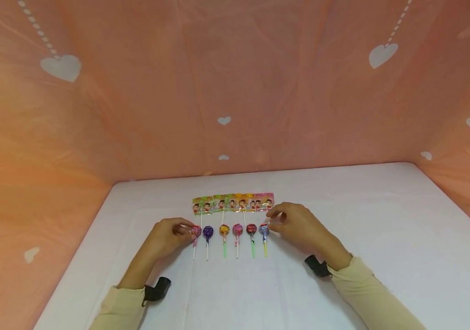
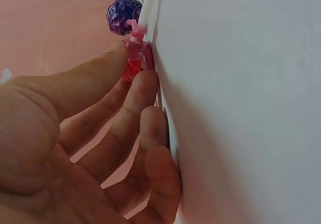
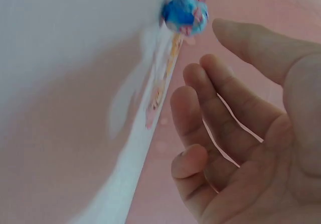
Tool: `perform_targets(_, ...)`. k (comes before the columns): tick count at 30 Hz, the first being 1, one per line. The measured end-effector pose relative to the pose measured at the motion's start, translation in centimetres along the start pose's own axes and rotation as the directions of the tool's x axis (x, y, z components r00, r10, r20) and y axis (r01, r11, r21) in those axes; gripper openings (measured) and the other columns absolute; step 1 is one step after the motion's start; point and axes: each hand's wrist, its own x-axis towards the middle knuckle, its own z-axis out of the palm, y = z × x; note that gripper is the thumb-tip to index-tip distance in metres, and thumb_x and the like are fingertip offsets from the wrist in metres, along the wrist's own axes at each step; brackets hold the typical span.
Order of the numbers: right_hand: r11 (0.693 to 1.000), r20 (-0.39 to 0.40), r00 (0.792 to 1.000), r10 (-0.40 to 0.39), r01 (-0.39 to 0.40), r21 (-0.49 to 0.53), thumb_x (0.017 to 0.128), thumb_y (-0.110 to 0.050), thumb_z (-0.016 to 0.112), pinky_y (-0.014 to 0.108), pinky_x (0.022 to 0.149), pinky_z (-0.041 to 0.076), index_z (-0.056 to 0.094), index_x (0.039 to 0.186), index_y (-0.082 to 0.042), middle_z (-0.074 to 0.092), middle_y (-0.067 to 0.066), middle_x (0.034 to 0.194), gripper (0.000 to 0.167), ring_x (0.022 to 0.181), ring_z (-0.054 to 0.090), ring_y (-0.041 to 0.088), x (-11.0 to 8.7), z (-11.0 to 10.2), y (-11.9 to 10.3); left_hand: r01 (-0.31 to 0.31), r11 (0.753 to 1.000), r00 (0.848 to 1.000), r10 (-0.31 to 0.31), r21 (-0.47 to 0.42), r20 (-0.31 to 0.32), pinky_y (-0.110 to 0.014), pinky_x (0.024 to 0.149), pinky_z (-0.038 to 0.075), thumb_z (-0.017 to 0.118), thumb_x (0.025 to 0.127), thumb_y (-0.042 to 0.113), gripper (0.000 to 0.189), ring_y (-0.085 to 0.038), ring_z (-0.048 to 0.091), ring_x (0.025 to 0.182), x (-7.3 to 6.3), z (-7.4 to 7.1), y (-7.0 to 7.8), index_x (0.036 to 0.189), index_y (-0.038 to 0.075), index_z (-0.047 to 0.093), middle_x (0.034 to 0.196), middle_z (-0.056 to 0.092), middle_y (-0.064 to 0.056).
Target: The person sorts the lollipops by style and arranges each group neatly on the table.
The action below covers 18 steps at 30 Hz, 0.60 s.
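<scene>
Lollipops in shiny wrappers lie in a row, sticks toward me. At the row's left end, my left hand [image 1: 170,237] pinches the head of a pink-and-red lollipop [image 2: 134,66] between thumb and fingers, with the other fingers resting along the white surface. Beside it is a purple lollipop [image 1: 207,232]. My right hand [image 1: 298,224] is by the right end, next to a blue lollipop [image 1: 264,228] with a yellow stick. In the right wrist view its thumb and fingers are spread apart, holding nothing, with the blue head [image 3: 185,17] just beyond the fingertips.
An orange lollipop [image 1: 224,229], a pink one [image 1: 237,229] and a dark red one [image 1: 251,228] lie mid-row. Behind them, flat packets [image 1: 243,202] with cartoon faces form another row, some with white sticks. An orange cloth [image 1: 284,114] with hearts encloses the white table [image 1: 235,298].
</scene>
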Motion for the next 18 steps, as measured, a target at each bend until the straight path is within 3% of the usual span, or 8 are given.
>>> perform_targets(6, 0.999, -0.031, 0.999, -0.007, 0.006, -0.040, 0.092, -0.030, 0.066, 0.036, 0.081, 0.048, 0.073, 0.113, -0.020, 0.069, -0.003, 0.099, 0.025, 0.091, 0.061, 0.015, 0.1, -1.8, 1.7, -0.024, 1.000, 1.000, 0.024, 0.015, 0.003, -0.036, 0.077, 0.051, 0.077, 0.085, 0.015, 0.027, -0.016, 0.065, 0.083, -0.1, -0.6, -0.4, 0.110, 0.009, 0.073, 0.089, 0.074, -0.003)
perform_targets(11, 0.985, -0.080, 0.995, -0.053, 0.039, -0.168, 0.095, -0.026, 0.062, 0.041, 0.080, 0.050, 0.073, 0.113, -0.012, 0.070, 0.003, 0.102, 0.025, 0.092, 0.063, 0.021, 0.2, -4.1, 4.9, -0.055, 0.997, 0.998, 0.056, 0.051, -0.001, -0.044, 0.085, 0.053, 0.073, 0.090, 0.022, 0.028, -0.023, 0.068, 0.095, 0.0, -1.8, -1.4, 0.115, 0.009, 0.071, 0.098, 0.075, -0.006)
perform_targets(15, 0.962, -0.089, 0.992, -0.089, 0.062, -0.265, 0.097, -0.024, 0.059, 0.047, 0.081, 0.052, 0.073, 0.111, -0.009, 0.071, 0.010, 0.107, 0.025, 0.094, 0.064, 0.028, 0.9, -5.7, 7.6, -0.067, 0.992, 0.995, 0.074, 0.110, -0.062, -0.045, 0.083, 0.053, 0.068, 0.094, 0.022, 0.028, -0.026, 0.066, 0.096, 0.1, -3.1, -2.3, 0.117, 0.007, 0.070, 0.103, 0.072, -0.009)
perform_targets(18, 0.941, -0.099, 0.990, -0.098, 0.060, -0.332, 0.098, -0.025, 0.058, 0.052, 0.087, 0.051, 0.072, 0.112, -0.008, 0.070, 0.015, 0.113, 0.026, 0.102, 0.064, 0.035, 1.2, -6.9, 9.2, -0.108, 0.977, 0.981, 0.135, 0.185, -0.140, -0.047, 0.082, 0.052, 0.066, 0.095, 0.020, 0.028, -0.031, 0.064, 0.098, 0.6, -3.9, -2.9, 0.117, 0.004, 0.069, 0.108, 0.069, -0.014)
